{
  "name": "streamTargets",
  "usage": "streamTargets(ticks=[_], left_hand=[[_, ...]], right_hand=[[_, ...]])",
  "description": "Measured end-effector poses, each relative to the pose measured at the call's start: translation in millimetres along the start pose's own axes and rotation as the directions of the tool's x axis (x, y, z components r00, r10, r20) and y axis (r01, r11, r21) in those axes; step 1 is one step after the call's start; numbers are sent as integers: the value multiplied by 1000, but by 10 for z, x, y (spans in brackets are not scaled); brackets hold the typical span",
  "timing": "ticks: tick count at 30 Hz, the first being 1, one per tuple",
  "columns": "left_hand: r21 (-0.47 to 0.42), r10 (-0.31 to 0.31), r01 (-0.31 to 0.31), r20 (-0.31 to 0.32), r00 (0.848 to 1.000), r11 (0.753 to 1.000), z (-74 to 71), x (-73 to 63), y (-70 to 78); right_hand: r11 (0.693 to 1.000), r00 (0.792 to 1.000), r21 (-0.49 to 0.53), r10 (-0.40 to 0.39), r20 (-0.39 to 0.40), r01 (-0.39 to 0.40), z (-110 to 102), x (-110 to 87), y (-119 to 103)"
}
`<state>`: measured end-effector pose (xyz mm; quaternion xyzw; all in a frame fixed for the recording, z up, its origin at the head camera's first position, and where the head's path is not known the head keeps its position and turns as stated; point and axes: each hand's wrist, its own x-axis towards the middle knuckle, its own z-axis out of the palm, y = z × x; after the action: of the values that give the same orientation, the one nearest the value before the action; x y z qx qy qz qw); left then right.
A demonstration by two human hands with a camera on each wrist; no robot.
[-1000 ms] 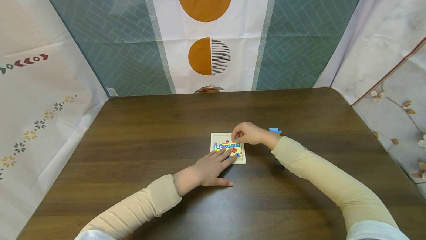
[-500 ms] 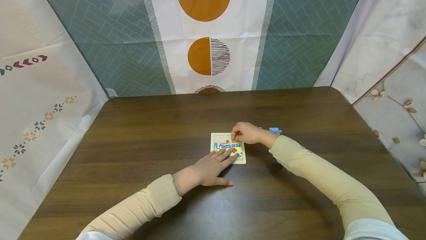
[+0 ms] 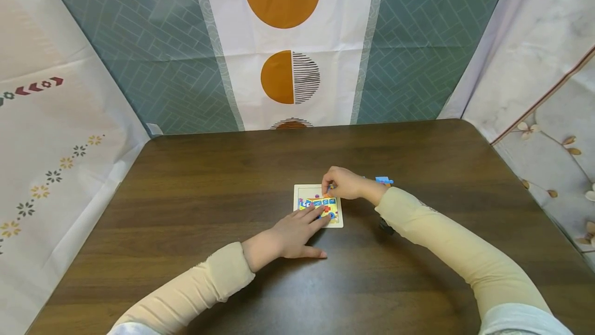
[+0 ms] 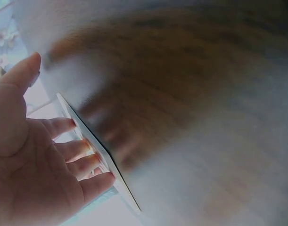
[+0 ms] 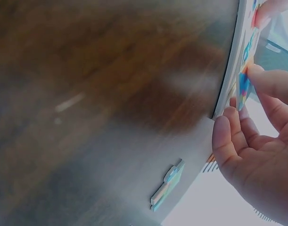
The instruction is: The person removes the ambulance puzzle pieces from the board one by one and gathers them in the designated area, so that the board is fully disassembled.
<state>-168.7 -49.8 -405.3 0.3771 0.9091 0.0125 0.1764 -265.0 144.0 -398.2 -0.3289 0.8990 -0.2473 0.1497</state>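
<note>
A small square puzzle board [image 3: 302, 191] with a pale frame and a colourful bus-like picture lies mid-table. My left hand [image 3: 296, 234] rests on its lower left part, fingers spread and thumb out to the side. In the left wrist view the fingertips [image 4: 106, 181] touch the board near its edge. At the board's upper right corner, my right hand [image 3: 346, 184] pinches a puzzle piece [image 5: 243, 87] with blue and orange on it, between thumb and fingers. The piece stands tilted against the board; its lower edge is partly hidden by the fingers.
Loose puzzle pieces [image 3: 384, 179], one blue, lie on the brown table [image 3: 223, 170] behind the right wrist. They also show in the right wrist view as a small overlapping stack [image 5: 167, 185]. Patterned cloths hang around the table's back and sides.
The right hand has shifted very slightly up, and more of the pinched puzzle piece's blue and orange shows under its fingers. The left hand stays in place on the board.
</note>
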Motion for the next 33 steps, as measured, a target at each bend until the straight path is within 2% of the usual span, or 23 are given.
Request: streamTargets(ticks=[6,19,23,29,33], left_hand=[[23,-9,9,-21,1000,1000,6,9,18],[38,-15,16,-11,1000,999,11,1,43],[45,-12,13,-17,1000,999,20,3,40],[42,-19,20,-21,1000,999,9,4,37],[47,-18,20,-34,999,999,11,7,39]], right_hand=[[1000,1000,5,23,11,-24,1,4,-4],[999,999,21,42,1,-42,5,-11,25],[995,998,77,65,-20,-64,-20,-17,43],[987,997,150,63,-45,-56,-40,-3,82],[967,994,241,97,-54,-81,-44,4,99]])
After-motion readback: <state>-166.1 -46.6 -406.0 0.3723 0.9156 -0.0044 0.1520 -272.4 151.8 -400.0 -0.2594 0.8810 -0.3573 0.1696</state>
